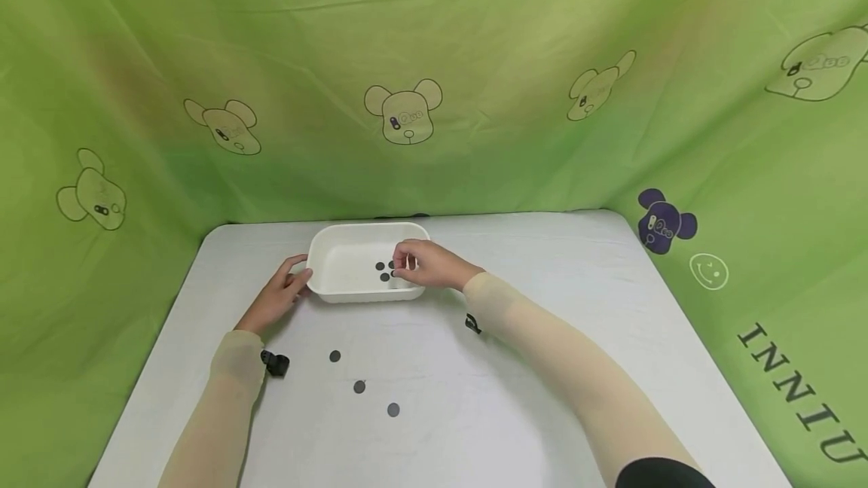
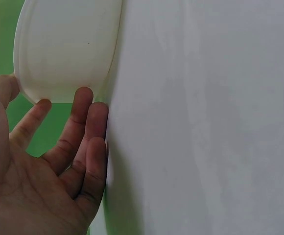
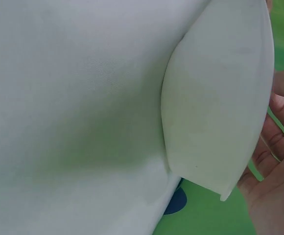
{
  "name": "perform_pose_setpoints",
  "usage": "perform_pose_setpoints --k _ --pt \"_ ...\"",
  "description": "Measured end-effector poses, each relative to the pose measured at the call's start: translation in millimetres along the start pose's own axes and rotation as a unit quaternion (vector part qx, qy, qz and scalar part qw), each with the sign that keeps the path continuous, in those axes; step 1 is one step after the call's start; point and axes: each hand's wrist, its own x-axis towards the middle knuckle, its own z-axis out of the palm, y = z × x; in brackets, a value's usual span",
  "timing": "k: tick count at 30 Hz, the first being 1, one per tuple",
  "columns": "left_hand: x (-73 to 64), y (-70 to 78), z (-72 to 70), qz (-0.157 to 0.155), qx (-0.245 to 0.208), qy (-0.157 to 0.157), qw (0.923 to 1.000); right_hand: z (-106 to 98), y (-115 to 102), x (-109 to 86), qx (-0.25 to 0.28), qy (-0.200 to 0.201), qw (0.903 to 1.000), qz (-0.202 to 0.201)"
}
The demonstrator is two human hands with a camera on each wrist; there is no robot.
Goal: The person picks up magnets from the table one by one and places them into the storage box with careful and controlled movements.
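Observation:
At the back of the table stands a white tray (image 1: pixel 346 297), with several small dark discs (image 1: pixel 380 266) lying towards its right side. My left hand (image 1: pixel 279 294) holds the tray's left end; its thumb and fingertips touch the rim and end wall in the left wrist view. Over the right part of the tray is my right hand (image 1: pixel 429 263), fingers bent down close to the discs and partly covering them. In the right wrist view the tray wall (image 3: pixel 215 107) hides the fingertips, so whether they pinch a disc is unclear.
Three more dark discs, a left one (image 1: pixel 335 356), a middle one (image 1: pixel 359 387) and a right one (image 1: pixel 393 410), lie in a slanting row on the white tablecloth (image 1: pixel 488 398). Green printed curtains (image 1: pixel 312 172) enclose the table's back and sides.

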Motion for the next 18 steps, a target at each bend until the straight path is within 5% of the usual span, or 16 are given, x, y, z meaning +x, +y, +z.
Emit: perform_pose_setpoints --k 18 --pt "3.2 -2.6 -1.0 -0.004 -0.003 -0.002 1.0000 10.4 2.7 13.4 -0.102 -0.001 0.9939 0.041"
